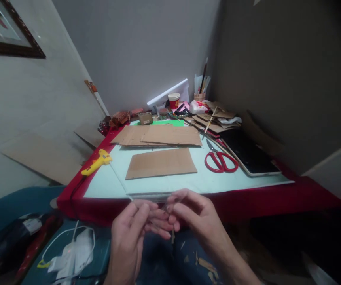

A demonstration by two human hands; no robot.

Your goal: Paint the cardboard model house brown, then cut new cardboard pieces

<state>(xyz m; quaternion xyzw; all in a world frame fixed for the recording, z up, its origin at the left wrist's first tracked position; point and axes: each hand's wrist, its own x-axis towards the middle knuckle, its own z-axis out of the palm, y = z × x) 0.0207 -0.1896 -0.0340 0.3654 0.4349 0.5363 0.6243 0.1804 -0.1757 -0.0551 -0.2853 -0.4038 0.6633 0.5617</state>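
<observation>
Both hands meet just in front of the table's near edge. My left hand [137, 225] has its thumb pressed towards the index finger, with the other fingers reaching to the right. My right hand [192, 209] is closed in a pinch, its fingertips close to the left fingers. Whatever is between the fingers is too small and blurred to name. Beyond the hands, a rectangular cardboard piece [161, 163] lies flat on the pale sheet [158, 187]. Red-handled scissors [220, 160] rest to its right, blades slightly apart. A yellow glue gun [97, 163] lies to the left.
More cardboard pieces [170, 135] lie behind. At the right is a black tablet-like panel [250, 152]. A red paper cup [174, 101] and a brush holder [200, 95] stand at the back. A white power strip [72, 253] with cables sits low left.
</observation>
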